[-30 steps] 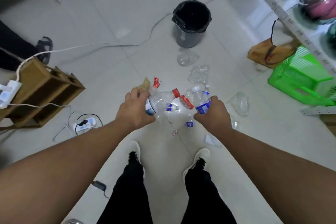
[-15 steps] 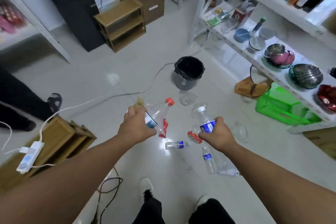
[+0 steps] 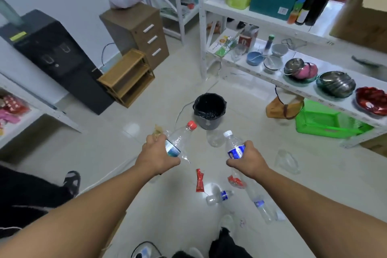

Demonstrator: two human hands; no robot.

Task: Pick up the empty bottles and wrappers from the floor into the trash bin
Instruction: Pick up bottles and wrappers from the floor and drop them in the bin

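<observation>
My left hand [image 3: 156, 154] grips a clear bottle with a red cap [image 3: 180, 137] and also pinches a tan wrapper [image 3: 158, 131]. A clear bottle with a white cap and blue label [image 3: 233, 144] is held in my right hand [image 3: 248, 158]. Both are raised above the floor, short of the black-lined trash bin [image 3: 210, 109]. On the floor below lie a red wrapper [image 3: 199, 180], a small blue-label bottle [image 3: 217, 197], another bottle [image 3: 261, 208], a red-label bottle [image 3: 235, 180] and crushed clear plastic [image 3: 214, 137].
A white shelf rack [image 3: 272, 78] with bowls runs along the right, with a green basket [image 3: 326, 120] and a brown bag [image 3: 282, 107] under it. A wooden rack [image 3: 127, 77], a drawer unit [image 3: 139, 31] and a black dispenser [image 3: 56, 56] stand at the back left. Another person's sandalled foot [image 3: 72, 180] is at the left.
I have stood up: both hands lifted their bottles off the floor pile, and the view has risen and tilted up toward the bin and shelves.
</observation>
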